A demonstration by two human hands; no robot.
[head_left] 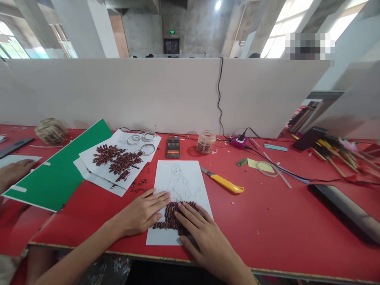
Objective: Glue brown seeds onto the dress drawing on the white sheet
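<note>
A white sheet [190, 178] with a pencil drawing of a figure lies in front of me. Rows of dark brown seeds [170, 215] cover its lower part. My right hand [197, 225] rests flat over the seeds with its fingers stretched out, hiding some of them. On the left edge of the sheet lies my left hand [148, 211], fingers extended, their tips beside the seed rows. Neither hand grips anything. Several loose seeds [142, 182] are scattered on the red table just left of the sheet.
A yellow utility knife [227, 184] lies right of the sheet. Behind stand a jar of seeds [206, 142] and a purple power adapter [239, 141]. Seed-covered sheets [103, 136], tape rings [147, 149] and a green board [59, 186] lie left, near another person's hand [18, 172]. A black case [346, 211] lies right.
</note>
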